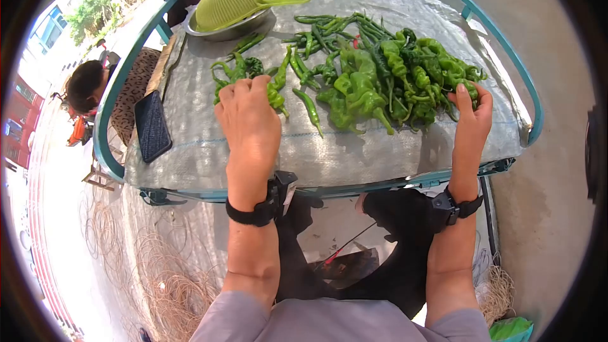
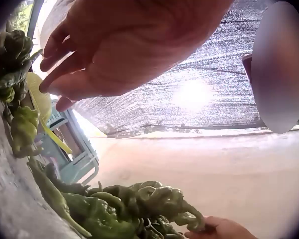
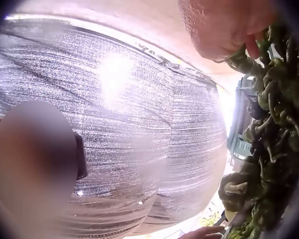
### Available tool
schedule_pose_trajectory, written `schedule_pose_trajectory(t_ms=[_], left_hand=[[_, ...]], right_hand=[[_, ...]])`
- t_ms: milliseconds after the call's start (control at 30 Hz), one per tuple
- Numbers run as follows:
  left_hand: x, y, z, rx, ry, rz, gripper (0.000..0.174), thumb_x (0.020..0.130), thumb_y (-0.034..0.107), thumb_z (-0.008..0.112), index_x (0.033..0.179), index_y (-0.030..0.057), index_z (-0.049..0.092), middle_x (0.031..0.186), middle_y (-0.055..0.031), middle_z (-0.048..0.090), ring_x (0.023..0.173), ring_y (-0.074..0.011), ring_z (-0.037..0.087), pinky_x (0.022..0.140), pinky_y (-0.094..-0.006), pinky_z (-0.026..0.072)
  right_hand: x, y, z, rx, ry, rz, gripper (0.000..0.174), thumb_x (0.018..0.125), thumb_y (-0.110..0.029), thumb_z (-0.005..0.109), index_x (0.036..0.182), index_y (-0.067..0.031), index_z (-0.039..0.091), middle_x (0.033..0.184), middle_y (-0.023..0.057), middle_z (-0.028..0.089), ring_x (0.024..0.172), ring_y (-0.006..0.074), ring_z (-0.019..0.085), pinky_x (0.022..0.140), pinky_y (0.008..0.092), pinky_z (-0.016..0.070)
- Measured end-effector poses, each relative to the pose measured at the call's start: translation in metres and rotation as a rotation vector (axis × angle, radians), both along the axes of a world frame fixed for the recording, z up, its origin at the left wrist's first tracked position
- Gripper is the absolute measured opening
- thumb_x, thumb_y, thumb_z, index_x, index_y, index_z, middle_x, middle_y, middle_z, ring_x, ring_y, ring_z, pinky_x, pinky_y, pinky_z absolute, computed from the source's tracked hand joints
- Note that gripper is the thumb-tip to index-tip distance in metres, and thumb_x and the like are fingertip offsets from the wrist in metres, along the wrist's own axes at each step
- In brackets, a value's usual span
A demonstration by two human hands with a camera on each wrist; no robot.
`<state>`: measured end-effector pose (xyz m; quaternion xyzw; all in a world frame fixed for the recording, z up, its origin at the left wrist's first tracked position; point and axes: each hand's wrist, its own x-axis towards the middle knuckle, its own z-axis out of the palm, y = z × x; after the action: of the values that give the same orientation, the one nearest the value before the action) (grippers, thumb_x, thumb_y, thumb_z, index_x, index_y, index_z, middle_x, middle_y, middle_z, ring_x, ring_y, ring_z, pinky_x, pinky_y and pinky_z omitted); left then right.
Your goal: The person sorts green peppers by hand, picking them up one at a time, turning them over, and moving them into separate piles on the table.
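Observation:
Green peppers (image 1: 361, 82) lie in a large heap on the pale woven sheet. At the heap's right edge my right hand (image 1: 474, 111) pinches a pepper between thumb and fingers; the left wrist view shows this hand (image 2: 224, 229) at a pepper's end. A smaller group of peppers (image 1: 237, 71) lies to the left, with my left hand (image 1: 250, 117) over its near side. In the left wrist view the left hand's fingers (image 2: 65, 64) are spread loosely, holding nothing. A single long pepper (image 1: 309, 111) lies between the two groups.
A yellow-green strainer (image 1: 231, 5) rests in a metal bowl (image 1: 244, 28) at the back left. The phone (image 1: 152, 126) lies near the left edge. Teal rails (image 1: 506, 57) bound the sheet's sides. Another person (image 1: 88, 85) is beyond the left rail.

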<state>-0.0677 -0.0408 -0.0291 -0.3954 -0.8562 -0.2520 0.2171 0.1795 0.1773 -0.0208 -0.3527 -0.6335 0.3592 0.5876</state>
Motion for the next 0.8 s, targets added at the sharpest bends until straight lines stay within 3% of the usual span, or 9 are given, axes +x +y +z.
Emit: schedule_pose_trajectory(t_ms=[167, 200, 367, 467, 567, 667, 800], left_hand=[[-0.005, -0.006, -0.005, -0.182, -0.006, -0.031, 0.046, 0.077, 0.005, 0.066, 0.123, 0.013, 0.067, 0.115, -0.0092, 0.066, 0.117, -0.0316, 0.052, 0.1, -0.0468, 0.0379], [-0.004, -0.005, -0.004, -0.19, -0.018, -0.026, 0.047, 0.076, 0.006, 0.067, 0.123, 0.0142, 0.068, 0.115, -0.009, 0.066, 0.117, -0.0316, 0.053, 0.099, -0.0467, 0.0379], [0.0, 0.008, -0.009, -0.224, -0.081, 0.023, 0.046, 0.075, 0.011, 0.073, 0.12, 0.0186, 0.069, 0.113, -0.0093, 0.066, 0.115, -0.0315, 0.053, 0.097, -0.0463, 0.038], [-0.003, 0.009, -0.009, -0.142, -0.093, -0.004, 0.03, 0.078, 0.011, 0.074, 0.108, 0.0165, 0.072, 0.101, -0.0115, 0.066, 0.108, -0.0328, 0.054, 0.091, -0.0457, 0.0387], [-0.001, 0.007, -0.002, -0.052, -0.089, -0.003, 0.027, 0.08, 0.009, 0.072, 0.106, 0.0138, 0.07, 0.103, -0.0127, 0.063, 0.103, -0.0335, 0.057, 0.089, -0.0457, 0.0413], [0.005, 0.009, 0.01, 0.191, -0.322, -0.065, 0.028, 0.08, 0.004, 0.069, 0.107, 0.0113, 0.069, 0.109, -0.0148, 0.059, 0.098, -0.0351, 0.06, 0.083, -0.0457, 0.0464], [0.016, 0.019, 0.01, 0.336, -0.336, -0.167, 0.032, 0.08, -0.005, 0.062, 0.109, 0.0091, 0.068, 0.115, -0.0173, 0.055, 0.098, -0.0372, 0.061, 0.079, -0.0456, 0.0507]], right_hand=[[0.017, 0.024, -0.022, 0.144, -0.338, -0.107, 0.037, 0.093, -0.016, 0.069, 0.123, 0.0011, 0.058, 0.117, 0.0111, 0.062, 0.108, 0.019, 0.06, 0.094, 0.0296, 0.0458], [0.018, 0.025, -0.022, 0.1, -0.331, -0.088, 0.04, 0.091, -0.017, 0.07, 0.125, 0.001, 0.058, 0.121, 0.0114, 0.062, 0.114, 0.0205, 0.057, 0.097, 0.032, 0.0447], [0.013, 0.02, -0.024, 0.143, -0.253, -0.095, 0.038, 0.091, -0.017, 0.069, 0.124, -0.0005, 0.059, 0.121, 0.0111, 0.061, 0.11, 0.0209, 0.058, 0.095, 0.034, 0.0461], [0.013, 0.018, -0.019, 0.15, -0.31, -0.182, 0.039, 0.091, -0.016, 0.069, 0.126, -0.0013, 0.058, 0.121, 0.0108, 0.061, 0.109, 0.0213, 0.058, 0.093, 0.0348, 0.047], [0.012, 0.011, -0.01, 0.135, -0.277, -0.221, 0.038, 0.093, -0.017, 0.067, 0.128, -0.0034, 0.059, 0.125, 0.01, 0.06, 0.112, 0.0218, 0.056, 0.095, 0.0355, 0.045], [0.005, -0.002, -0.002, 0.185, -0.206, -0.253, 0.035, 0.095, -0.016, 0.064, 0.127, -0.0048, 0.06, 0.127, 0.0096, 0.059, 0.117, 0.0215, 0.055, 0.099, 0.036, 0.0426], [-0.001, -0.011, 0.001, 0.285, -0.187, -0.23, 0.033, 0.096, -0.015, 0.062, 0.127, -0.0056, 0.06, 0.13, 0.0089, 0.059, 0.12, 0.0206, 0.054, 0.1, 0.0359, 0.0416]])
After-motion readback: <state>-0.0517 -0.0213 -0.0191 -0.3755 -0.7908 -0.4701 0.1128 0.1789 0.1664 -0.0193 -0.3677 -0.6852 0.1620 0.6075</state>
